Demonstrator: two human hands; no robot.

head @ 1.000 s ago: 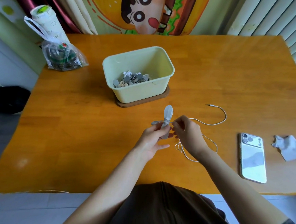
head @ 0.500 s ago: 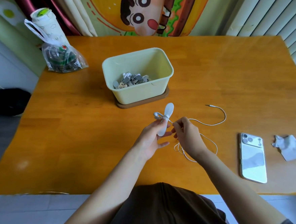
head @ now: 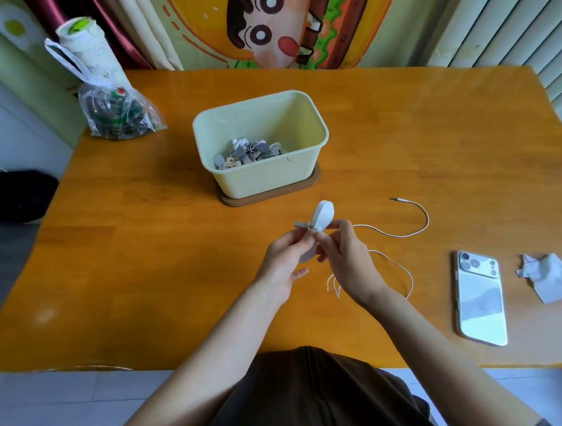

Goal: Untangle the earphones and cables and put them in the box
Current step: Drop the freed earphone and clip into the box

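One orange wooden desk (head: 169,271) carries one pale yellow plastic box (head: 265,181) holding a heap of small grey pieces (head: 247,150), too small to identify. The left hand (head: 283,259) and right hand (head: 346,260) both pinch a white oval winder (head: 322,214). Its thin white earphone cable (head: 411,236) trails across the desk.
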